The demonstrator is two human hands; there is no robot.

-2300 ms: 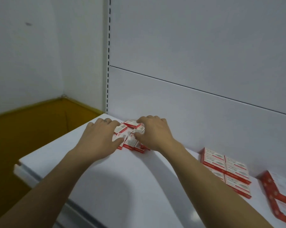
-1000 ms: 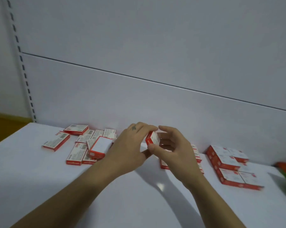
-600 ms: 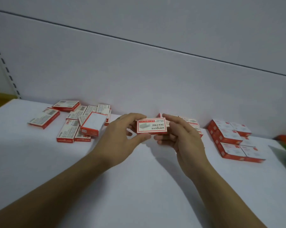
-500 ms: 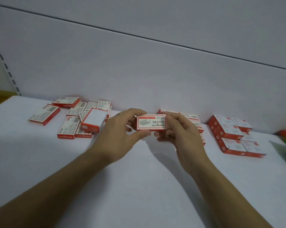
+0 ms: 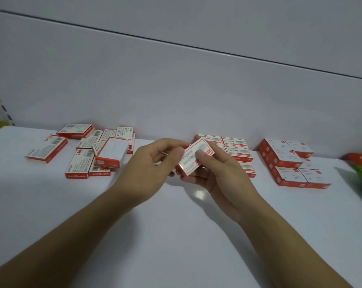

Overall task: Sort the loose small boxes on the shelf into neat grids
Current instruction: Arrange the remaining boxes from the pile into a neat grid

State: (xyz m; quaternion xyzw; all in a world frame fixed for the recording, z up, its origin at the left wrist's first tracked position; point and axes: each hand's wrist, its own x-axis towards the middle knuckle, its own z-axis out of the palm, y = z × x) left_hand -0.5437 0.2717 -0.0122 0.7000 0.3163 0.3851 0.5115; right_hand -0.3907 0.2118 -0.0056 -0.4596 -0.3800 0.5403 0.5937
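Print on the small box (image 5: 189, 163) reads "24/6", beside a brand that looks like "wengu". Both hands hold it above the shelf (image 5: 176, 235): the right hand (image 5: 219, 175) with thumb on its face and fingers beneath, the left hand (image 5: 151, 165) pinching its lower-left end. Its long axis runs lower left to upper right. Loose boxes (image 5: 82, 161) at left show "24/6" too.

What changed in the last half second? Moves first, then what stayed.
The small red-and-white cardboard box turned from level to slanted, far end up and right. The right hand holds it, thumb on its printed face; the left hand still pinches its left corner. Nothing let go. The loose pile of red-and-white boxes on the left, the box grid behind the hands and the stacked grid to the right stayed put.
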